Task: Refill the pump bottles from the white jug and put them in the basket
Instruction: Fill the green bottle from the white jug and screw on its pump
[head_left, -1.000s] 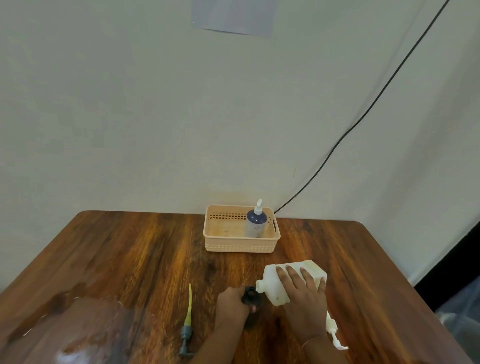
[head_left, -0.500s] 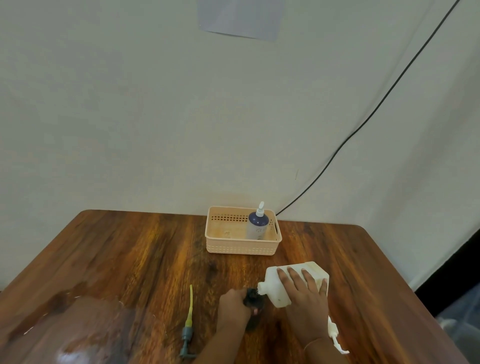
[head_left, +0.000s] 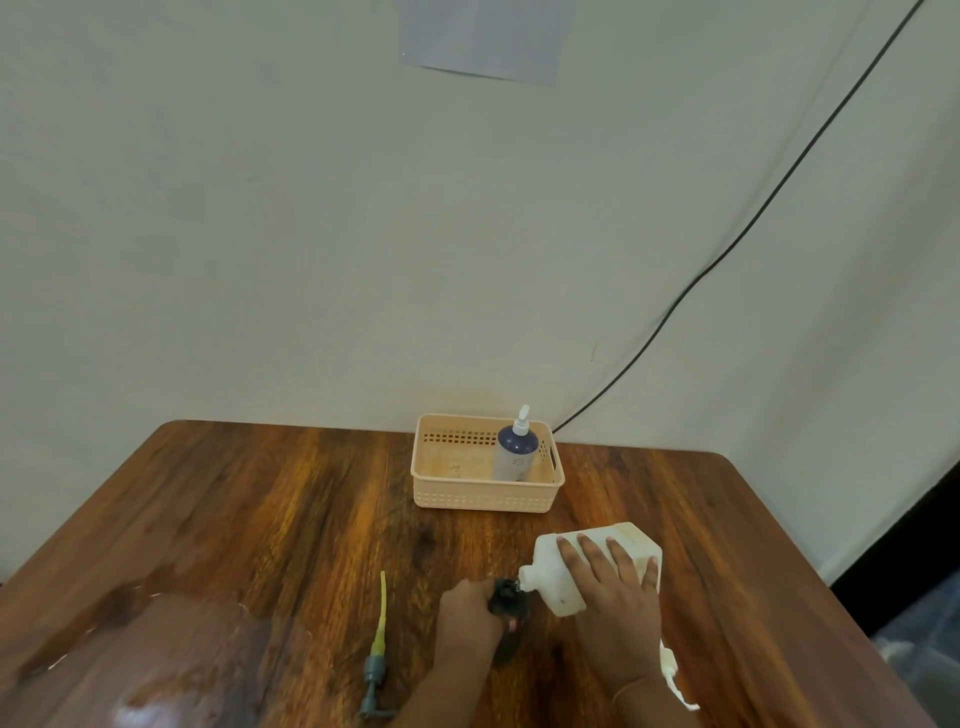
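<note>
My right hand (head_left: 615, 618) grips the white jug (head_left: 628, 543), which is tipped to the left with its spout at the mouth of a small dark bottle (head_left: 506, 605). My left hand (head_left: 467, 621) is closed around that dark bottle and hides most of it. A grey pump head with a yellow tube (head_left: 378, 642) lies on the table left of my left hand. A white pump head (head_left: 672, 675) lies by my right wrist. At the back stands a peach basket (head_left: 485, 499) holding an upright dark-blue bottle with a white pump (head_left: 516, 451).
The wooden table (head_left: 260, 519) has a glossy wet-looking patch at its front left. A black cable (head_left: 727, 254) runs down the wall to behind the basket. The table's right edge drops off near a dark gap.
The view has shifted slightly; the hands, jug and dark bottle keep the same pose with the spout at the bottle's mouth.
</note>
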